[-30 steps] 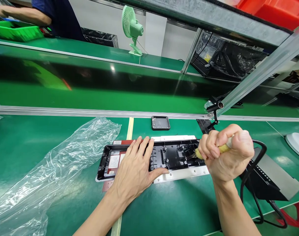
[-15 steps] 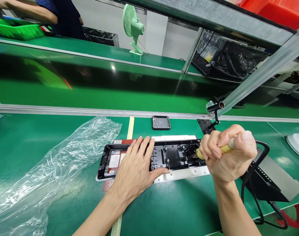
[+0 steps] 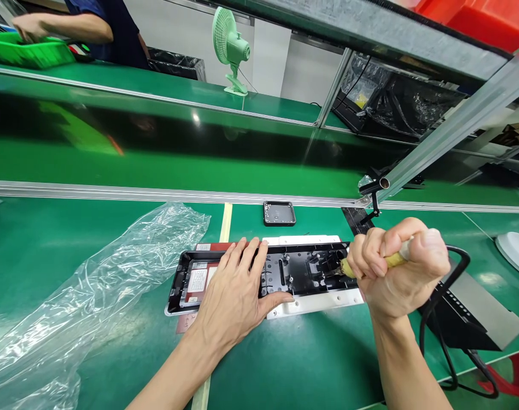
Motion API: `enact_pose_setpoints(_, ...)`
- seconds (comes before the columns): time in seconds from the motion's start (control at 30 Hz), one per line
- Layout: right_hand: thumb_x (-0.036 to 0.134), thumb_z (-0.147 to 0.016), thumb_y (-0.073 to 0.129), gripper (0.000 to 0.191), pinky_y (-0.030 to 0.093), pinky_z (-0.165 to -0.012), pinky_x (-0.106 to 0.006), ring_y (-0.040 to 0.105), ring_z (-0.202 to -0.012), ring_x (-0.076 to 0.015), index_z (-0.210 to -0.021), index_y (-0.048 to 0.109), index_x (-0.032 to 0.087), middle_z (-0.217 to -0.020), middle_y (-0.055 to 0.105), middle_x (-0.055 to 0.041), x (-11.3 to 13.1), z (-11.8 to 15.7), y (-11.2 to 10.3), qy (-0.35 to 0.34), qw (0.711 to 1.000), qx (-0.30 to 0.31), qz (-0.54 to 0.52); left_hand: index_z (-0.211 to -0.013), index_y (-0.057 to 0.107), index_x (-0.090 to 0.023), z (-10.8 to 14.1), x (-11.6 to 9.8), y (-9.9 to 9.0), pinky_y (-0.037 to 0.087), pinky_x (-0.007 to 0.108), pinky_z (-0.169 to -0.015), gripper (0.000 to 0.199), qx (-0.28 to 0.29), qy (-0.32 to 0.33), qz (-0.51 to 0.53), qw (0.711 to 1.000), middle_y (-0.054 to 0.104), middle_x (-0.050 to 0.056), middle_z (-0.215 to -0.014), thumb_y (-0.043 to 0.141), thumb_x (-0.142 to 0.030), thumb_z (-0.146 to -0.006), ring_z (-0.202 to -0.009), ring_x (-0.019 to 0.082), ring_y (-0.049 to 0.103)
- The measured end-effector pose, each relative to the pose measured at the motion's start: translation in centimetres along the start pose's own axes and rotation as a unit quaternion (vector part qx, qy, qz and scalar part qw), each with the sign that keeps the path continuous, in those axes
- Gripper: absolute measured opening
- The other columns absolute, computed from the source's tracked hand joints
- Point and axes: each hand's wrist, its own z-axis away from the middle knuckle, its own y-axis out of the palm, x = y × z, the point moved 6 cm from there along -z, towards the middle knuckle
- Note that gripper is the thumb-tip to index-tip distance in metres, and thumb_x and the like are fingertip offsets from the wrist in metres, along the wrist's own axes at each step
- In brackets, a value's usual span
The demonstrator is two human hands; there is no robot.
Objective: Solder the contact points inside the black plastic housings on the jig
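Note:
A long black plastic housing (image 3: 299, 266) lies open side up on a white fixture (image 3: 319, 303), its left part over a reddish-brown sheet with labels. My left hand (image 3: 237, 285) rests flat across the housing's middle, fingers spread and thumb along the near edge. At the right end, my right hand (image 3: 398, 267) is wrapped round a yellow-handled tool (image 3: 350, 267) with the thumb at the handle's top. The tool slants down to the left, its thin tip inside the housing. I cannot make out exactly what the tip touches.
Behind the housing sits a small black tray (image 3: 280, 213) with tiny parts. Clear plastic film (image 3: 114, 285) covers the left bench. To the right are a black cable (image 3: 424, 324), a grey-black panel (image 3: 477, 310) and a metal post (image 3: 447, 119). Across the bench, a person (image 3: 109, 28) reaches into a green basket (image 3: 28, 54).
My right hand and the tool have shifted very slightly right. My left hand stays on the housing. Across the bench, the other person's hand has come into the green basket.

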Motion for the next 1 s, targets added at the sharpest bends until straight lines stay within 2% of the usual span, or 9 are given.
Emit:
enact_pose_setpoints(0.33,0.037,-0.093,0.061,0.036,0.030,-0.034,-0.017,0.029,-0.035,-0.0063,-0.062,0.054,0.020,-0.041,0.039,0.0063,0.12,0.02,-0.06,-0.005,1.000,0.006,-0.002,-0.155,0.042,-0.007,-0.05,-0.05,-0.05,0.042,0.057,-0.117,0.104,0.002,0.004,-0.012,1.000,0.050,0.020,-0.155,0.038,-0.086,-0.087,-0.145,0.042,0.044)
enact_pose_setpoints(1.0,0.036,-0.090,0.061,0.033,0.029,-0.032,-0.018,0.027,-0.034,-0.0072,-0.062,0.055,0.021,-0.040,0.038,0.0066,0.09,0.00,0.19,-0.001,1.000,-0.004,-0.002,-0.156,0.039,-0.008,0.11,-0.09,0.08,0.039,0.056,-0.120,0.097,0.006,0.003,-0.012,1.000,0.049,0.021,-0.156,0.047,-0.079,-0.090,-0.146,0.042,0.043)
